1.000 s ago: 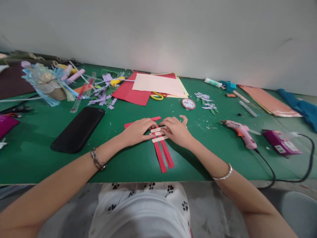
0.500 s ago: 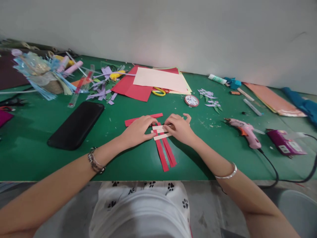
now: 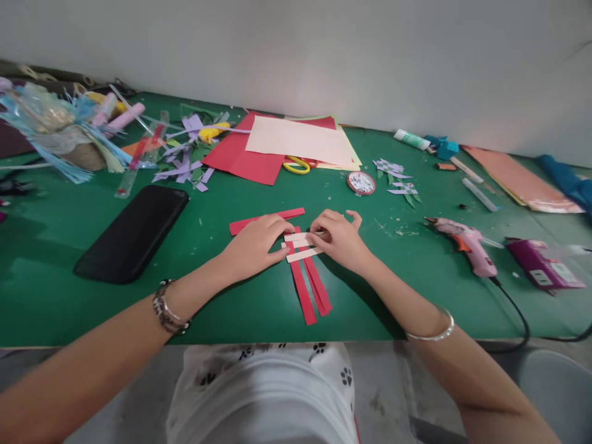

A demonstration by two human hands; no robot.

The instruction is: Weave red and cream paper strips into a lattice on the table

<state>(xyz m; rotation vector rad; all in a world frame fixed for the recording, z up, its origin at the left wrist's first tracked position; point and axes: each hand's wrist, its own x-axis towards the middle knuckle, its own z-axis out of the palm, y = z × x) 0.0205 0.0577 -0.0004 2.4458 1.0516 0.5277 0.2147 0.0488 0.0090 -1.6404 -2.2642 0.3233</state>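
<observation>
Red paper strips [image 3: 309, 288] lie side by side on the green table [image 3: 231, 296], crossed near their top by pale cream strips [image 3: 303, 254] woven through them. My left hand [image 3: 256, 242] rests on the left side of the weave, fingers together, pressing down on the strips. On the right side, my right hand [image 3: 340, 239] pinches the end of a cream strip, with the little finger raised. A loose red strip [image 3: 245, 223] lies just behind my left hand.
A black phone [image 3: 132, 233] lies to the left. Red and cream paper sheets [image 3: 296, 147] with yellow scissors [image 3: 296, 165] sit behind. A pink glue gun [image 3: 465, 242] with its cable lies to the right, near a purple box [image 3: 539, 265]. Purple paper scraps [image 3: 185, 166] and a ruler lie at far left.
My hands stay on the weave with only small finger shifts. The camera has turned a little, so the table's things sit slightly differently in view.
</observation>
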